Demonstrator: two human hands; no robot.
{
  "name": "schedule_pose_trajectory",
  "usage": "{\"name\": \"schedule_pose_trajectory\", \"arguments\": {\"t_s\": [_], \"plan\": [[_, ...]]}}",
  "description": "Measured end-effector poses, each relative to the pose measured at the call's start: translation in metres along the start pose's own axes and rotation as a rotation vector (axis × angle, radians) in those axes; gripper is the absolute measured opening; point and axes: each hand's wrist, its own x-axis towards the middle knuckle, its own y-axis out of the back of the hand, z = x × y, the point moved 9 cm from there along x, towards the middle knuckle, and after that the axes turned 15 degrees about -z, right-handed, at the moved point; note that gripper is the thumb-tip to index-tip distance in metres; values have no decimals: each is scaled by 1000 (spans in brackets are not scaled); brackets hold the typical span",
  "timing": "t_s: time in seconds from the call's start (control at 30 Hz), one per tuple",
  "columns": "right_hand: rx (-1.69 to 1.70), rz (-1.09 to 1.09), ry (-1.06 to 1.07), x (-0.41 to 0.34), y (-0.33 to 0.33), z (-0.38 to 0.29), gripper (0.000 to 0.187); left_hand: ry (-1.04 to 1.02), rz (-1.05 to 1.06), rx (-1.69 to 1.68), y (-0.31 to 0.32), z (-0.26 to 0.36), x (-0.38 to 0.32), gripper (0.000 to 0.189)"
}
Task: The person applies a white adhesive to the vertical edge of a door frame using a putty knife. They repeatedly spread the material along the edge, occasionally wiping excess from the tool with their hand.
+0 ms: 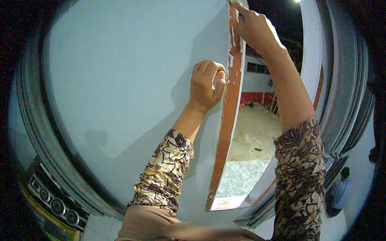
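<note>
My left hand (207, 86) is curled into a fist against the light blue wall (126, 75), just left of the window frame. Nothing shows inside its fingers. The frame's upright (228, 120) is orange-brown, with patchy white paint on its upper part and a white inner edge. My right hand (257, 33) is raised to the top of this upright, its index finger stretched along a small tool (231, 1). Most of that tool is cut off by the picture's top edge, so its kind is unclear. Both forearms wear pushed-up patterned sleeves.
Through the opening lie sandy ground (253, 129) and a pale tiled ledge (245, 176). Grey curtains (346, 78) hang at the right. A person (339, 192) sits on the floor at lower right. An audio unit with round speakers (57, 206) stands at lower left.
</note>
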Motion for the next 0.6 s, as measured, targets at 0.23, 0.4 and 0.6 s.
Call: {"name": "schedule_pose_trajectory", "arguments": {"t_s": [0.23,0.4,0.6], "plan": [[-53,-147,68,-67,-10,-11,31,-6,1,-5,0,1,-1,14],[1,-154,-16,-78,-23,-13,37,19,-10,-3,-1,-1,0,16],[-6,-137,-23,-75,-27,-11,39,25,-13,-16,-1,-1,0,17]]}}
